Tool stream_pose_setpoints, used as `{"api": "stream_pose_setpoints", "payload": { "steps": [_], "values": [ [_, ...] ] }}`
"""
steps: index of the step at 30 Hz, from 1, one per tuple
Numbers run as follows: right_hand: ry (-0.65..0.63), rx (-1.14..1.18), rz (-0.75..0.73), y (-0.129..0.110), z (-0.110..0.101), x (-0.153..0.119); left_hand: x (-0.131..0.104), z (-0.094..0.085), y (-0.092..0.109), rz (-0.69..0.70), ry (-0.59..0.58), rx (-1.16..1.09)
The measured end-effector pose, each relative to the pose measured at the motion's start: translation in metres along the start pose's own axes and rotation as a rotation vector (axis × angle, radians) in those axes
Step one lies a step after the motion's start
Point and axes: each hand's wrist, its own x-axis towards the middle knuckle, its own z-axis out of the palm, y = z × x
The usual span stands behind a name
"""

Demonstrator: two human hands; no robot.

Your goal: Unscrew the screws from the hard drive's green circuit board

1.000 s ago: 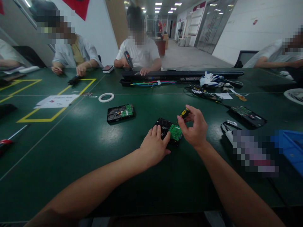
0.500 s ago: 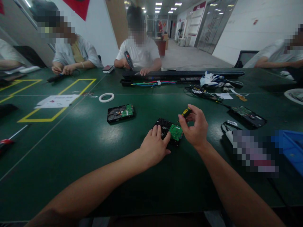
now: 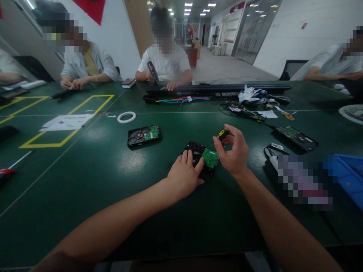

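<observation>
A black hard drive [image 3: 210, 156] with a green circuit board lies on the table in front of me. My left hand [image 3: 184, 172] holds it down, fingers across its top and the thumb low at its near side. In my right hand [image 3: 234, 151] is a small yellow-and-black screwdriver [image 3: 222, 133], pinched between thumb and fingers. It stands over the drive's right part; its tip is hard to make out. Further left lies a second hard drive [image 3: 144, 136], board side up, with neither hand on it.
The green table [image 3: 85, 196] carries a white ring [image 3: 126, 117], a paper sheet [image 3: 66, 122], a third hard drive [image 3: 296, 138], gloves [image 3: 249, 93] and cables. A blue bin [image 3: 350, 177] stands right, a red-handled screwdriver [image 3: 7, 172] left. A person opposite holds a power screwdriver [image 3: 152, 71].
The view has shifted very slightly. Both hands, the screwdriver and the hard drive stay in practically the same places.
</observation>
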Motion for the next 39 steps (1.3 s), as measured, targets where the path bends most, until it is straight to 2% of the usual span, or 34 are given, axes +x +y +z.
{"api": "stream_pose_setpoints", "payload": {
  "steps": [18, 30, 39],
  "values": [
    [0.009, 0.002, -0.004, 0.001, 0.001, 0.0, 0.004, 0.002, -0.002, 0.008, -0.014, -0.042],
    [0.006, -0.001, -0.005, -0.003, 0.0, 0.0, 0.002, 0.009, -0.005, 0.043, 0.131, -0.017],
    [-0.033, 0.058, -0.051, -0.003, -0.002, 0.001, 0.006, 0.016, -0.001, 0.006, 0.23, -0.034]
  ]
}}
